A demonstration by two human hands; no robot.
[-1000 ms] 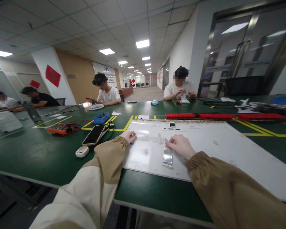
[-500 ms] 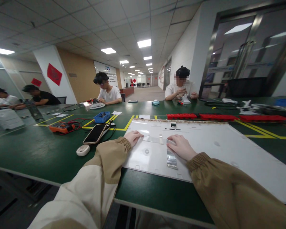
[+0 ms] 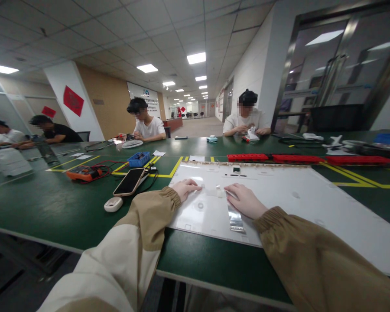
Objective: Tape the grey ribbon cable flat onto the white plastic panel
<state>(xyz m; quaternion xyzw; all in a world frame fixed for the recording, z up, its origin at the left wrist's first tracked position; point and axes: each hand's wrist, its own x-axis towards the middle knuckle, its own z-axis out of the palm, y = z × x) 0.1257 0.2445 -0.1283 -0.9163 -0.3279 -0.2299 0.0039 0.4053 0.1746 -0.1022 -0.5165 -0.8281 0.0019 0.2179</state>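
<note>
A large white panel [image 3: 279,208] lies flat in front of me, with small slots and a dark fitting [image 3: 236,170] near its far edge. My left hand [image 3: 186,190] rests on its left part, fingers stretched to the right beside a faint translucent strip [image 3: 208,192]. My right hand [image 3: 246,200] lies over the upper end of a shiny silver strip [image 3: 235,219], fingers extended leftward and slightly apart. Between the two hands sits a small pale tab [image 3: 219,191]. What is under the right fingers is hidden.
Left of the panel lie a phone [image 3: 130,182], a white case [image 3: 113,204], an orange multimeter [image 3: 84,173] with leads, and a blue bin [image 3: 139,159]. Red trays [image 3: 247,157] line the panel's far side. Co-workers sit across the green table [image 3: 68,208].
My left fingers have slid slightly right, toward the small tab. My right fingertips have shifted a little left, and the silver strip's near end has moved slightly right.
</note>
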